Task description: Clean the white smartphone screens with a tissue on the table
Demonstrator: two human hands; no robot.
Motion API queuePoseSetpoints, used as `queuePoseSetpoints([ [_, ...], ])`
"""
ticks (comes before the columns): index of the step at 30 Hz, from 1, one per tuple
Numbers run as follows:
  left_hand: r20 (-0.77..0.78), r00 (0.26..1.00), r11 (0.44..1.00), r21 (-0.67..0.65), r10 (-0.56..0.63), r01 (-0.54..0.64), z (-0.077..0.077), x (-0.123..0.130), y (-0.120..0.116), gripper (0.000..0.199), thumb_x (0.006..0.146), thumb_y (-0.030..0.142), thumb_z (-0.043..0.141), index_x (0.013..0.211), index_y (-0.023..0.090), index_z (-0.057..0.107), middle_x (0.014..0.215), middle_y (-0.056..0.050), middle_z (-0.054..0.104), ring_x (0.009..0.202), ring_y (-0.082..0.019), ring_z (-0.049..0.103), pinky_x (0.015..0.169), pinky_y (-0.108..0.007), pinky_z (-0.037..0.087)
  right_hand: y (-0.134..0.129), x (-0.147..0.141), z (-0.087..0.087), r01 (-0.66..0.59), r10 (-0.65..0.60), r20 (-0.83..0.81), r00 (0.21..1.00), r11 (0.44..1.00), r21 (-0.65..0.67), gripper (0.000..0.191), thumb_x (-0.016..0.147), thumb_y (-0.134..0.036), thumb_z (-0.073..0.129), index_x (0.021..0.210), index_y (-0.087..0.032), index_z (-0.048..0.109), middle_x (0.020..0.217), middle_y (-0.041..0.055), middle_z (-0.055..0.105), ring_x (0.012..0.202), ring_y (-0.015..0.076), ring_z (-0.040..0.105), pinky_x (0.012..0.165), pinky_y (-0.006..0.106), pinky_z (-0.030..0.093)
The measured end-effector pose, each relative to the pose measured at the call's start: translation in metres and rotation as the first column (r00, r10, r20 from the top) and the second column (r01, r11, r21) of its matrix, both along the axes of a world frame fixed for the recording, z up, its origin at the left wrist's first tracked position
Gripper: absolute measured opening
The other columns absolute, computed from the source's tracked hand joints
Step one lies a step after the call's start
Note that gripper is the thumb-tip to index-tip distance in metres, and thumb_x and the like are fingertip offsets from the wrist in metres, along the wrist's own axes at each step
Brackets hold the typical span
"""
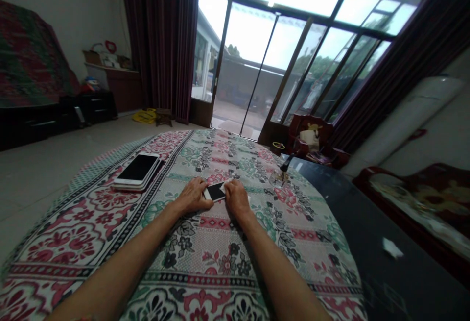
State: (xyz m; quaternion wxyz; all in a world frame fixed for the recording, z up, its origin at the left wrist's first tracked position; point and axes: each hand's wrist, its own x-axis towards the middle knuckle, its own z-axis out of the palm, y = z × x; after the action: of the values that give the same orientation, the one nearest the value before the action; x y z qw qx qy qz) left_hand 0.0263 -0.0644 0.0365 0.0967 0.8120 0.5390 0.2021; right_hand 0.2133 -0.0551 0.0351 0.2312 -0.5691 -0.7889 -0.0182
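Note:
A white smartphone (216, 192) with a dark screen lies on the patterned tablecloth (220, 242), between my two hands. My left hand (193, 196) grips its left end, thumb on the near side and fingers on the far side. On the right end of the screen rests my right hand (237, 197), its fingers pinched together. A small whitish bit shows at those fingertips, too small to make out. Off to the left, a stack of larger phones or tablets (137, 170) has a white-framed one with a black screen on top.
A clear glass container (279, 179) with a dark-handled item stands on the table's right side. Beyond the right edge is a dark tabletop (352, 223) with a crumpled white piece (392, 248) on it. Carved wooden chairs (312, 137) and tall glass doors (253, 76) stand farther back.

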Motion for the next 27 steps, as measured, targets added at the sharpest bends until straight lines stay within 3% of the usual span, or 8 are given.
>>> queuePoseSetpoints([
  [5, 0.035, 0.999, 0.997, 0.059, -0.041, 0.039, -0.015, 0.007, 0.02, 0.053, 0.064, 0.039, 0.071, 0.113, 0.018, 0.062, 0.131, -0.012, 0.052, 0.124, -0.032, 0.045, 0.105, -0.04, 0.035, 0.008, 0.013, 0.001, 0.041, -0.041, -0.005, 0.999, 0.999, 0.001, 0.023, 0.091, -0.011, 0.049, 0.084, -0.016, 0.071, 0.091, 0.008, 0.063, 0.091, 0.0187, 0.053, 0.082, 0.025, 0.038],
  [11, 0.066, 0.992, 0.99, 0.1, -0.11, 0.103, -0.028, 0.009, 0.033, 0.05, 0.065, 0.039, 0.072, 0.11, 0.02, 0.061, 0.126, -0.01, 0.057, 0.117, -0.03, 0.051, 0.102, -0.042, 0.038, 0.028, 0.017, 0.008, 0.136, -0.135, 0.02, 0.991, 0.99, -0.03, 0.024, 0.09, -0.012, 0.049, 0.081, -0.016, 0.071, 0.088, 0.0078, 0.061, 0.085, 0.0182, 0.052, 0.077, 0.025, 0.037],
  [16, 0.097, 0.988, 0.988, 0.113, -0.117, 0.106, -0.032, 0.007, 0.035, 0.052, 0.063, 0.039, 0.072, 0.111, 0.021, 0.061, 0.124, -0.01, 0.058, 0.116, -0.03, 0.052, 0.101, -0.043, 0.04, 0.038, 0.015, 0.001, 0.178, -0.178, -0.014, 0.984, 0.984, 0.006, 0.023, 0.09, -0.011, 0.049, 0.085, -0.016, 0.071, 0.089, 0.0083, 0.061, 0.088, 0.0193, 0.052, 0.079, 0.026, 0.037],
  [24, 0.195, 0.978, 0.988, 0.149, -0.079, 0.05, -0.034, -0.001, 0.038, 0.057, 0.061, 0.041, 0.075, 0.111, 0.019, 0.061, 0.118, -0.009, 0.06, 0.115, -0.03, 0.054, 0.103, -0.042, 0.04, 0.028, 0.022, -0.007, 0.07, -0.061, -0.108, 0.992, 0.994, 0.083, 0.022, 0.088, -0.009, 0.05, 0.089, -0.014, 0.071, 0.091, 0.0084, 0.064, 0.089, 0.0188, 0.053, 0.087, 0.027, 0.038],
  [27, 0.2, 0.977, 0.983, 0.182, -0.071, 0.034, -0.036, -0.005, 0.039, 0.052, 0.062, 0.041, 0.076, 0.107, 0.018, 0.063, 0.115, -0.009, 0.061, 0.113, -0.029, 0.055, 0.102, -0.041, 0.041, 0.026, 0.024, -0.008, 0.095, -0.075, -0.179, 0.981, 0.99, 0.107, 0.017, 0.085, -0.012, 0.056, 0.091, -0.014, 0.072, 0.094, 0.0089, 0.064, 0.094, 0.0192, 0.054, 0.09, 0.028, 0.038],
])
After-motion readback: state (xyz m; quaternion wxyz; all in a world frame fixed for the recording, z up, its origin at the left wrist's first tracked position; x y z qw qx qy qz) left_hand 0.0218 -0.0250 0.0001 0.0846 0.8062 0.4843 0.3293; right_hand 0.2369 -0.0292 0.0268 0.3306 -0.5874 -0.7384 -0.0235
